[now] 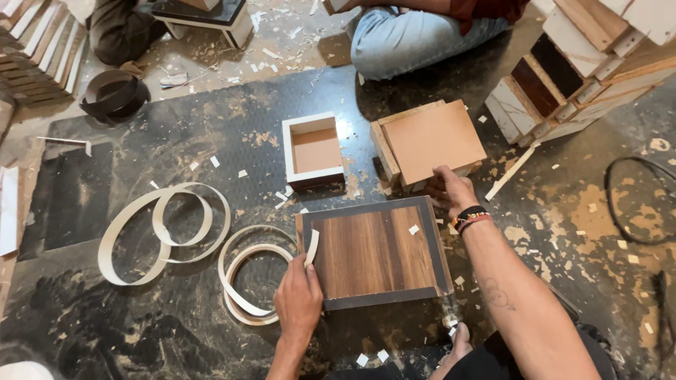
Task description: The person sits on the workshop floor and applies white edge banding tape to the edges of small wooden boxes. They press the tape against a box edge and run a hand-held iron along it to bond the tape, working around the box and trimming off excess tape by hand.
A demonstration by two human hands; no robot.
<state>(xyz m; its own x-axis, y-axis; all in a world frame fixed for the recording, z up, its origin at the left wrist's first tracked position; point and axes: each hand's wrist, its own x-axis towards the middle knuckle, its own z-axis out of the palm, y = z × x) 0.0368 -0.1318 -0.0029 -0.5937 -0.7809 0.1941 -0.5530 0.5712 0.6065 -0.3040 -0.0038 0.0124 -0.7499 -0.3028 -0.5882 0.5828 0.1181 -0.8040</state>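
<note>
A dark wood-grain panel (377, 252) with a grey border lies flat on the black floor mat in front of me. My left hand (298, 299) presses a white edge-banding strip (310, 248) against the panel's left edge, fingers closed on the strip. That strip runs from loose white coils (243, 271) lying to the left. My right hand (451, 191) rests at the panel's far right corner, fingers curled against it and against a plain brown box (429, 141) just beyond.
A small open box with a white rim (290, 151) sits past the panel. Larger white banding loops (158, 225) lie at left. Stacked boxes (584, 63) stand at the far right. Two seated people's legs (408, 35) are at the top. Scraps litter the floor.
</note>
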